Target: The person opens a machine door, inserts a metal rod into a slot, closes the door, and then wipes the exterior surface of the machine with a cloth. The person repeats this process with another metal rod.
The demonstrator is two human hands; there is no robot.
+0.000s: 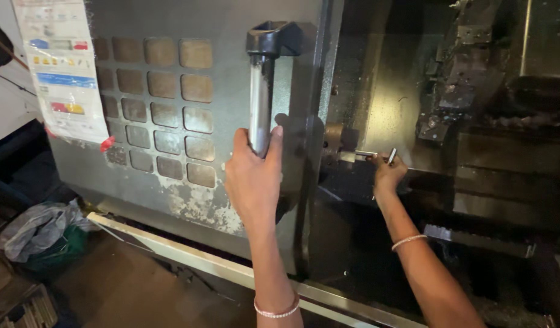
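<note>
My left hand (254, 173) grips the lower end of a vertical steel door handle (260, 85) with a black top bracket, fixed to the grey sliding door (231, 36) of a machine tool. Inside the dark machine, my right hand (387, 173) is closed on a short metal rod (368, 155) that sticks out of the chuck (336, 146). A small shiny piece (392, 156) shows above its fingers. Both wrists wear thin bracelets.
The door has a grid of grimy square window panes (164, 103) and a paper sheet (62, 67) taped at its left. A tool turret (468, 67) hangs at the upper right inside. A pale rail (189, 255) runs below the door. Crumpled bags (37, 234) lie at the lower left.
</note>
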